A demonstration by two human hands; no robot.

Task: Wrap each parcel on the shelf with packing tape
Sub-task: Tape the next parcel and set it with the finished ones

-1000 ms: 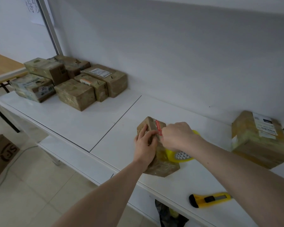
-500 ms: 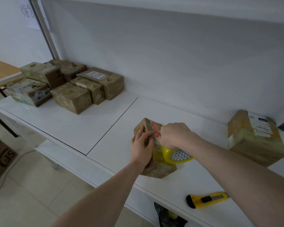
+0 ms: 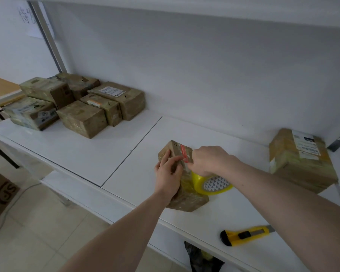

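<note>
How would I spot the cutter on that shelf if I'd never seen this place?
Start at the white shelf and follow its front edge to the right. Just past the parcel under the person's hands lies the utility knife, alone. It is the only bright yellow and black tool; everything else nearby is brown cardboard.

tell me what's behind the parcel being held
A yellow tape roll shows behind the held parcel, under the right hand. The parcel and that hand cover its near part. The left hand rests on the parcel's front.
</note>
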